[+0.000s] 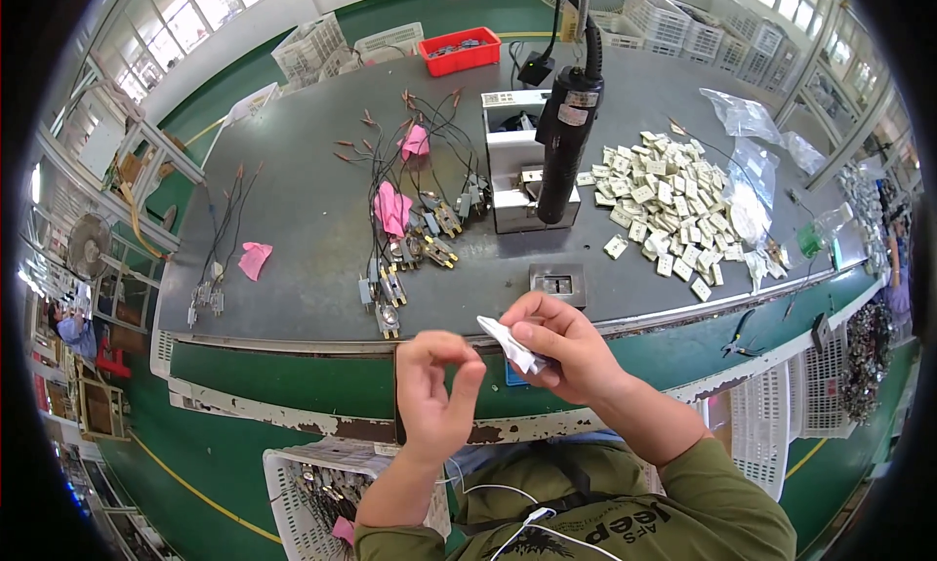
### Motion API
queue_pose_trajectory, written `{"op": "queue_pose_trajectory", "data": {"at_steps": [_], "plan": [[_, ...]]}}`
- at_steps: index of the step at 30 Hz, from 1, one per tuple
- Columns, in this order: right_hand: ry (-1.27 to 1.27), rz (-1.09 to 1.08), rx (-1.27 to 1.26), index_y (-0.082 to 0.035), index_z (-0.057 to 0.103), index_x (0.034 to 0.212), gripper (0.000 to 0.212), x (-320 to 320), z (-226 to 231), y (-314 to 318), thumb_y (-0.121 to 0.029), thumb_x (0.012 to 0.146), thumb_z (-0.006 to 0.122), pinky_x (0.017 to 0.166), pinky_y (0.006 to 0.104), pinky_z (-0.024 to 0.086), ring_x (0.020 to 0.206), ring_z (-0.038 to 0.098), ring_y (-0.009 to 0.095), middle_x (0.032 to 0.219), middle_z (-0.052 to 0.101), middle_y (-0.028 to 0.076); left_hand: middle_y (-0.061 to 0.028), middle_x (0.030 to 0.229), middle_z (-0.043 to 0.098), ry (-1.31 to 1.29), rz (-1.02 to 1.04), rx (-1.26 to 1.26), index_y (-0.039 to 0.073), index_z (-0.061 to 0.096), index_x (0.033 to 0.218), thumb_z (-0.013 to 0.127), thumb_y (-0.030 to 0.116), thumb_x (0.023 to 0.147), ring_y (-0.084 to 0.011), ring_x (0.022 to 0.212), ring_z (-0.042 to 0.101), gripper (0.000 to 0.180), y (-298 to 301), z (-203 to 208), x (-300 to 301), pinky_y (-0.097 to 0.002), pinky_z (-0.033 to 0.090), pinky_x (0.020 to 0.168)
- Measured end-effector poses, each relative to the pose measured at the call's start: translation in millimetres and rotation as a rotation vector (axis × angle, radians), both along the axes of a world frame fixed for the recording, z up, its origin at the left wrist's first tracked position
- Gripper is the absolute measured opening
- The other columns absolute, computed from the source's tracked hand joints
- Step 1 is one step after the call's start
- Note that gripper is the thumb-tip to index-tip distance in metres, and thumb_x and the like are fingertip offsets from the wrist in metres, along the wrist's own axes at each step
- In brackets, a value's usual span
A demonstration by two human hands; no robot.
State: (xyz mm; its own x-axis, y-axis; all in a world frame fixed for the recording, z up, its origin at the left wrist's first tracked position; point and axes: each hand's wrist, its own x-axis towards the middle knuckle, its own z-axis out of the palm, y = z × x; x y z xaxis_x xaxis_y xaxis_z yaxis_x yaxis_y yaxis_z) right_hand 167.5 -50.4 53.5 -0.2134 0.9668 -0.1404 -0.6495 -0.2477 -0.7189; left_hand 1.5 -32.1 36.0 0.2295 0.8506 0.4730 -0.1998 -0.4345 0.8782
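Note:
My right hand (571, 351) is closed on a crumpled white piece (506, 342), thin like tissue or cloth, pinched between thumb and fingers above the bench's front edge. Whether anything is wrapped inside it cannot be seen. Beside it, my left hand (436, 390) has half-curled fingers with the thumb apart and nothing visible between them. Just beyond the right hand, a small metal fixture (557, 284) with a slot sits on the bench. A black electric screwdriver (569, 122) hangs upright on its cable, in front of a grey box-shaped device (512, 156).
On the right lies a heap of small cream plates (673, 200) beside clear plastic bags (753, 176). Wired metal parts (390, 283) and pink scraps (392, 210) lie to the left. A red bin (460, 52) stands at the back; pliers (742, 339) lie right. A white crate (293, 502) stands below.

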Motion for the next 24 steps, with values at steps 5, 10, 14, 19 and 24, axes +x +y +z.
{"op": "queue_pose_trajectory", "data": {"at_steps": [5,10,14,19,24], "plan": [[-0.192,0.122,-0.011,-0.006,0.056,0.105,0.021,2.2,-3.4,-2.3,-0.021,0.091,0.06,0.043,0.0178,0.029,0.049,0.039,0.003,0.074,0.055,-0.002,-0.0041,0.092,0.058,-0.064,-0.143,-0.325,0.002,0.054,0.1,0.063,0.008,0.088,-0.0076,0.079,0.055,0.016,8.5,-7.4,3.3,-0.0207,0.044,0.071],[-0.565,-0.003,0.102,-0.005,0.058,0.107,0.023,-3.2,-2.2,-17.4,-0.016,0.088,0.064,0.045,0.0171,0.036,0.053,0.049,0.003,0.076,0.063,0.002,-0.0022,0.093,0.059,-0.136,-0.135,-0.457,0.003,0.054,0.101,0.062,0.011,0.089,-0.0066,0.081,0.056,0.017,6.3,-19.8,4.0,-0.02,0.044,0.07],[-0.58,-0.233,0.168,-0.003,0.062,0.099,0.017,-5.9,-16.9,-17.4,-0.015,0.087,0.064,0.044,0.0161,0.035,0.051,0.049,0.002,0.073,0.064,0.002,-0.0038,0.1,0.057,0.07,-0.179,-0.319,0.004,0.052,0.107,0.067,0.024,0.086,-0.0101,0.085,0.055,0.033,19.6,-28.0,-0.9,-0.026,0.045,0.072],[-0.658,-0.193,0.079,-0.004,0.062,0.1,0.017,23.4,-28.8,-29.6,-0.014,0.087,0.064,0.042,0.0162,0.032,0.047,0.045,0.001,0.067,0.062,0.002,-0.0102,0.093,0.058,1.273,0.55,0.028,0.004,0.052,0.099,0.074,0.037,0.074,-0.0259,0.085,0.056,0.048,85.2,-35.0,-60.2,-0.0373,0.047,0.072],[-0.639,-0.108,-0.011,-0.005,0.063,0.1,0.017,22.2,-33.6,-32.6,-0.017,0.087,0.064,0.043,0.0168,0.031,0.047,0.042,0.0,0.066,0.06,-0.001,-0.0146,0.095,0.061,1.362,0.533,-0.034,0.003,0.054,0.097,0.07,0.034,0.076,-0.0337,0.087,0.062,0.041,95.6,-58.8,-76.1,-0.0417,0.048,0.073]]}}
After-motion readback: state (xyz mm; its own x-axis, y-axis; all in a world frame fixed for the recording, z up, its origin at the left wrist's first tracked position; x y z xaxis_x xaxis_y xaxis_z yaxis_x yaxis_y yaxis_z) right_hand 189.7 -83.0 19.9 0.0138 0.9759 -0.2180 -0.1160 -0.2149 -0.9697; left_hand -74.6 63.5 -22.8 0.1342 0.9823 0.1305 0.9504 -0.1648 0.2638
